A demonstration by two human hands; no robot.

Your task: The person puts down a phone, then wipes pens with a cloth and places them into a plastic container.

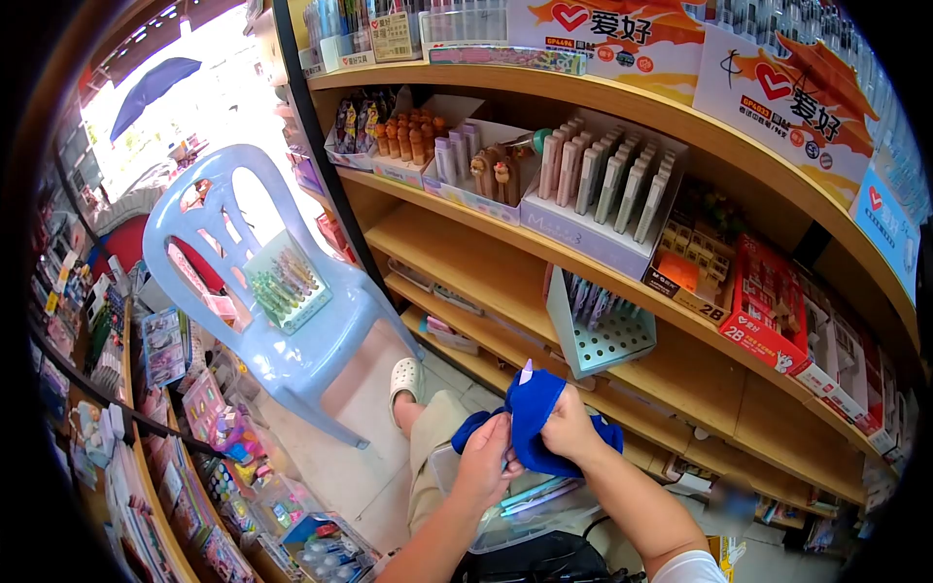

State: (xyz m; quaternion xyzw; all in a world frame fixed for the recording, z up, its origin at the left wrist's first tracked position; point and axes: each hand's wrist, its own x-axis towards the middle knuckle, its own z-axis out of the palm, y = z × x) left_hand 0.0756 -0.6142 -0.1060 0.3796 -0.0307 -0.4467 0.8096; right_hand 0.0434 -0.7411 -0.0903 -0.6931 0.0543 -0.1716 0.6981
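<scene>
A blue cloth (537, 418) is bunched around a slim pen (527, 371), whose pale purple tip sticks out at the top. My right hand (571, 428) is closed on the cloth and presses it round the pen. Just below, my left hand (483, 459) pinches the pen's lower end, mostly hidden by fingers and cloth. Under both hands, a clear plastic box (496, 532) rests at my lap with several pens (539, 494) in it.
A light blue plastic chair (321, 350) at left carries a white holder of pens (289, 287). Ahead, wooden shelves (466, 248) hold boxed stationery; a pale green perforated basket (607, 345) of pens stands on one. A black bag (530, 562) lies close to me. Crowded racks (160, 476) line the left.
</scene>
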